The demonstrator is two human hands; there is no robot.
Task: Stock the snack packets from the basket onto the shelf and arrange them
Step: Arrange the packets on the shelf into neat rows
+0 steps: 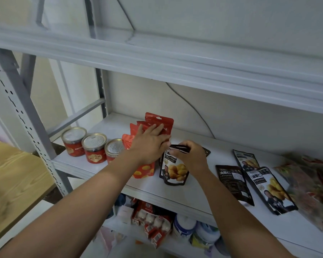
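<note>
A row of red snack packets (159, 121) stands upright on the white shelf (198, 190). My left hand (150, 143) lies flat against them with straight fingers. Just right of them a black snack packet (173, 172) with a yellow picture stands upright, and my right hand (189, 155) pinches its top edge. Three more black packets lie flat further right: one (245, 160) at the back, one (233, 183) face down, one (270, 189) face up. No basket is visible.
Three red jars (94, 148) with silver lids stand at the shelf's left end. Clear bags of red goods (309, 185) lie at the far right. The lower shelf holds boxes and tubs (184, 226). A wooden table (13, 181) stands left of the rack.
</note>
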